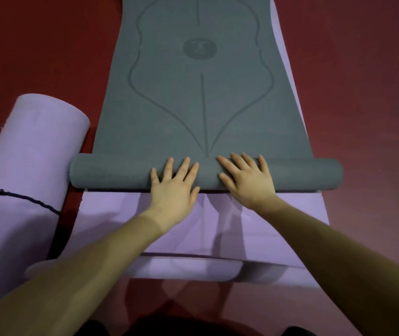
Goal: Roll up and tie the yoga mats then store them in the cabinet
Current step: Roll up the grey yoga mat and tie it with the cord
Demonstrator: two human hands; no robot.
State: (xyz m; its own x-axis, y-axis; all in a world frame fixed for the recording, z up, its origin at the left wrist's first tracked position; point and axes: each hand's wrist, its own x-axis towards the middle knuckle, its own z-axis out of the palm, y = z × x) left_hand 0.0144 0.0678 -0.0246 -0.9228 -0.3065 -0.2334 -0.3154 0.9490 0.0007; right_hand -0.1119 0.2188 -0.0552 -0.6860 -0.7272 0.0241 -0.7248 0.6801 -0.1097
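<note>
Grey mat (pixel 201 93) — half-rolled on red floor (pixel 363 81)

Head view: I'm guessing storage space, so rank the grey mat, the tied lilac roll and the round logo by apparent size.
1. Grey mat, largest.
2. Tied lilac roll; it lies nearer the camera, so its real bulk is unsure.
3. Round logo, smallest.

Left hand (pixel 173 187) and right hand (pixel 248 181) press flat on the grey mat's (pixel 201 98) rolled end.
</note>
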